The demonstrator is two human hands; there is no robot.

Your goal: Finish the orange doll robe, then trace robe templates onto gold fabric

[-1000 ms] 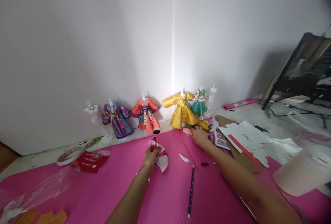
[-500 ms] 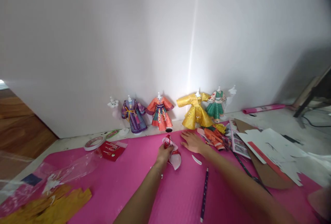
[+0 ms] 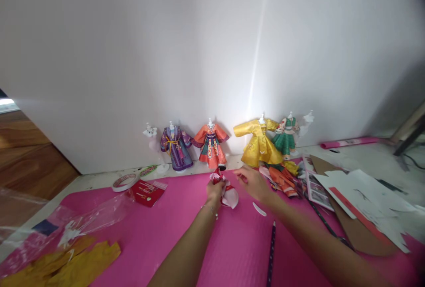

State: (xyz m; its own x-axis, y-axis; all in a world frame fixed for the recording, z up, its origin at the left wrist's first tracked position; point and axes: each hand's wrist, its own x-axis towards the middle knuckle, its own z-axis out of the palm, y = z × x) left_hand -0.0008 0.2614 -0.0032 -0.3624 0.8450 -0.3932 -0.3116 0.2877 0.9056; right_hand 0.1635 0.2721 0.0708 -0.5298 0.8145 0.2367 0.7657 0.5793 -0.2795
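A small red and white piece of doll clothing is bunched in my left hand, just above the pink mat. Its pale lower part hangs out to the right of my fingers. To its right, my right hand is closed, with bent fingers drawn together near the mat's far edge; whatever they hold, if anything, cannot be made out. A thin white curved strip lies just below this hand. The dark dotted pencil rests nearer to me on the mat.
Mannequins along the wall wear purple, orange, yellow and green outfits. Left are a tape roll, a red card and mustard cloth. Right are fabric scraps, scissors and paper sheets.
My right hand, spread flat on the mat before, has drawn its fingers in and bent them. My left hand still grips the red and white garment. The view has shifted slightly.
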